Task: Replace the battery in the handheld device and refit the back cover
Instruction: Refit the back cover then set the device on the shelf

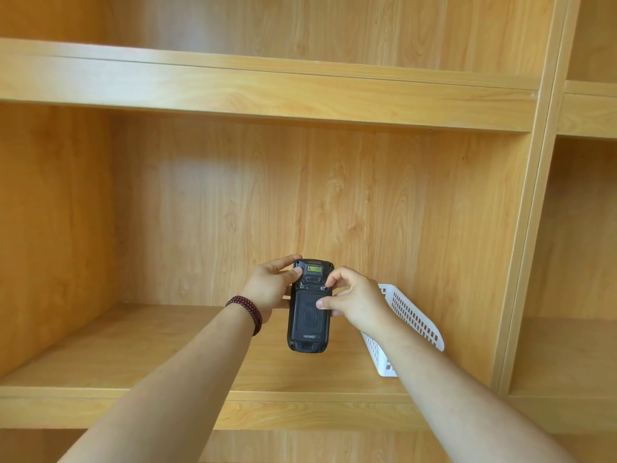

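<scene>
One handheld device (310, 305), black and held upright with its back facing the camera, sits just below the centre of the frame, raised above the wooden shelf (140, 349) rather than resting on it. Its back cover (311, 317) is in place on the lower part of the body, with the word "urovo" printed near the bottom, and a yellow label shows at the top of the device. Two small latches (323, 287) sit side by side just above the cover, one toward each edge. Two bare hands are on the device. The left hand (272, 287), coming in from the lower left of the frame, has its grip clamped on the device's upper left edge, thumb pressed on the back beside the yellow label and fingers wrapped behind. One string of dark red beads (247, 312) circles that wrist. The right hand (352, 300), reaching in from the lower right, has its grip closed on the device's right edge: the forefinger tip touches the right-hand latch and the thumb lies on the cover below it. One white slotted plastic basket (414, 317) lies tilted on the shelf to the right of centre, partly hidden behind the right forearm; what it holds cannot be seen.
</scene>
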### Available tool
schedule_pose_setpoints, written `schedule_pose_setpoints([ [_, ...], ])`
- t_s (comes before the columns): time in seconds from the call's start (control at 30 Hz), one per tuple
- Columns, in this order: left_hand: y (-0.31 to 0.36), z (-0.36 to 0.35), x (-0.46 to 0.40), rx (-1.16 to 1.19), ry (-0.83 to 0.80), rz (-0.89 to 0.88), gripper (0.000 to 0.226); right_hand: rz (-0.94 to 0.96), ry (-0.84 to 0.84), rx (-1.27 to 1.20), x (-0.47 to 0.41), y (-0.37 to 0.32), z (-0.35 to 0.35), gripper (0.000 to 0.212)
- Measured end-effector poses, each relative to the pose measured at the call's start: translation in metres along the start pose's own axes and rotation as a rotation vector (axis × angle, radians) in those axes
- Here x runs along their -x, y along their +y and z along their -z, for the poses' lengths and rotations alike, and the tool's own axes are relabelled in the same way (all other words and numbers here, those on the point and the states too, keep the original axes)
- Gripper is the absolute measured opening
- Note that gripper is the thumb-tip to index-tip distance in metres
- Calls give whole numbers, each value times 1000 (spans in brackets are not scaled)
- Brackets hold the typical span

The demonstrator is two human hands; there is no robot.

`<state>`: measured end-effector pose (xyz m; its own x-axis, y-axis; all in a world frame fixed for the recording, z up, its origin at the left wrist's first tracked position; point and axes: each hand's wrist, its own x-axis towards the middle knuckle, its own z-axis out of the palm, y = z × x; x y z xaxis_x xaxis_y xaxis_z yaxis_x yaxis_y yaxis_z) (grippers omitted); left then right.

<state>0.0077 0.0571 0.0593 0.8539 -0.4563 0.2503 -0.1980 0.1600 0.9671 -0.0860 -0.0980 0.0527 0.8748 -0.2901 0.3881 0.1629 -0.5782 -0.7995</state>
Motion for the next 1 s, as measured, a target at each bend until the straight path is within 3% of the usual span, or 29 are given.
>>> schedule_pose_setpoints([
  [0.17,1,3,-2,53,33,-1,30,-23,52,10,1,4,-1,29],
  [0.47,5,3,-2,9,16,-26,30,46,4,28,7,0,-1,24],
  [1.0,-2,-3,0,52,41,-37,29,-46,28,-20,4,0,-3,27],
])
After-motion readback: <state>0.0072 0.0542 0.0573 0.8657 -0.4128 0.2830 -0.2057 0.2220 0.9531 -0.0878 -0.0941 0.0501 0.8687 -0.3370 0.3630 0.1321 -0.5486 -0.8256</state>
